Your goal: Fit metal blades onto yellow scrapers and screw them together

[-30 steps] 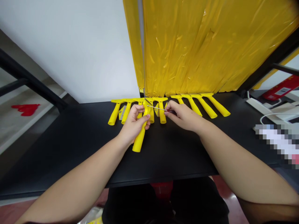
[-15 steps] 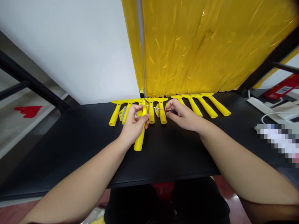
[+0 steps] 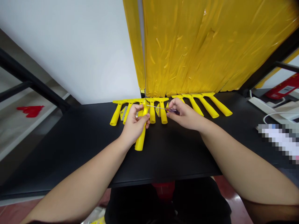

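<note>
My left hand (image 3: 136,122) is closed round a yellow handled tool (image 3: 140,141), whose wide handle end points down toward me. A screwdriver (image 3: 173,111) with a dark, partly see-through handle is pinched in my right hand (image 3: 184,114). Its thin metal shaft runs left, and the tip meets the upper part of the held yellow tool. Behind my hands, several similar yellow tools lie in a row, among them one at the left (image 3: 115,116) and one at the right (image 3: 220,105). Small yellow and grey pieces (image 3: 123,113) lie between some of them.
The black table (image 3: 77,146) spans the view. Behind it stand a white panel (image 3: 93,56) and a yellow plastic-wrapped surface (image 3: 182,46). Black frame bars (image 3: 35,84) rise at both sides. White devices with a cable (image 3: 273,112) and a red package (image 3: 282,87) are at the right.
The screwdriver handle looks slightly turned between my right fingers. Both hands keep nearly the same place, and the whole view has shifted a little.
</note>
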Motion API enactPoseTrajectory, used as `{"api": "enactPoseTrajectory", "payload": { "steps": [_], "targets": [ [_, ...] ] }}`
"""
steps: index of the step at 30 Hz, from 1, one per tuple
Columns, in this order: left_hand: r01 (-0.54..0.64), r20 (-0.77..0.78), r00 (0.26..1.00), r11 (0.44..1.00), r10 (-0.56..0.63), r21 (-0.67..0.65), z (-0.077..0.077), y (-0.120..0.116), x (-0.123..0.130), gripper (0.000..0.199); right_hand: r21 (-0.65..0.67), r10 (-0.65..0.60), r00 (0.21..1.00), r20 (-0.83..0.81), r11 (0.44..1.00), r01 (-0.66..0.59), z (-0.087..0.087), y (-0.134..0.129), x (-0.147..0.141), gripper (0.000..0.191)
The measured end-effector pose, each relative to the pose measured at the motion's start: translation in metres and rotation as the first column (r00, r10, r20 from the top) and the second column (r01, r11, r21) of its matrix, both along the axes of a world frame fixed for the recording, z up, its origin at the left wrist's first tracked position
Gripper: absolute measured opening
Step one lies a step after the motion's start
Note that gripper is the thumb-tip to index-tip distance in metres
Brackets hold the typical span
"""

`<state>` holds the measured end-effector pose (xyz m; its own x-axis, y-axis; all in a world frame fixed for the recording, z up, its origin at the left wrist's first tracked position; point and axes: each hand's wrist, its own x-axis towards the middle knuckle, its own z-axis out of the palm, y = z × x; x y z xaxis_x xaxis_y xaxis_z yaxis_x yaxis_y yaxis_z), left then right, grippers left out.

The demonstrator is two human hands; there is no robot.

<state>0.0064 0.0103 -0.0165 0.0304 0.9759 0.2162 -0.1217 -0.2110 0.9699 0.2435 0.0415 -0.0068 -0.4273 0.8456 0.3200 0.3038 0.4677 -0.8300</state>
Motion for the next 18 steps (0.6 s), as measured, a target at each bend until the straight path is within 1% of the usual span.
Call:
{"api": "enactPoseTrajectory", "payload": {
  "steps": [4,6,9,11,12,15,17,18],
  "targets": [
    [0.005,-0.002,1.0,1.0,-0.005,0.014,-0.0035,0.0021,-0.0008,0.034,-0.002,-0.051,0.999,0.012,0.999,0.051,-0.0003,0.0048,0.0032,0.02],
    [0.008,-0.006,1.0,1.0,-0.008,0.019,-0.0045,0.0021,-0.0007,0.033,0.008,-0.091,0.994,0.058,0.996,0.09,-0.0006,0.008,0.0031,0.021],
    [0.007,-0.009,1.0,1.0,-0.006,0.012,-0.0044,0.0016,-0.0003,0.032,0.012,-0.117,0.983,0.143,0.993,0.116,-0.002,0.0105,0.0014,0.035],
    [0.005,-0.005,1.0,1.0,-0.005,0.009,-0.0038,0.0016,-0.0001,0.033,0.013,-0.115,0.979,0.166,0.993,0.115,-0.0024,0.0096,0.0006,0.042],
    [0.004,-0.002,1.0,1.0,-0.004,0.009,-0.0035,0.0018,-0.0002,0.033,0.021,-0.111,0.981,0.161,0.994,0.109,-0.0021,0.0084,0.0005,0.04],
    [-0.003,0.008,1.0,1.0,0.003,0.011,-0.0029,0.0029,-0.0007,0.034,0.073,-0.054,0.99,0.129,0.996,0.045,0.0007,0.0041,0.002,0.017],
    [-0.01,0.009,1.0,1.0,0.01,0.011,-0.0028,0.0034,-0.0012,0.034,0.11,-0.028,0.993,0.113,0.994,0.016,0.0027,0.0028,0.0034,0.019],
    [-0.011,0.008,1.0,1.0,0.011,0.01,-0.0028,0.0036,-0.0014,0.034,0.128,-0.042,0.993,0.112,0.991,0.027,0.0034,0.0031,0.004,0.018]
  ]
}}
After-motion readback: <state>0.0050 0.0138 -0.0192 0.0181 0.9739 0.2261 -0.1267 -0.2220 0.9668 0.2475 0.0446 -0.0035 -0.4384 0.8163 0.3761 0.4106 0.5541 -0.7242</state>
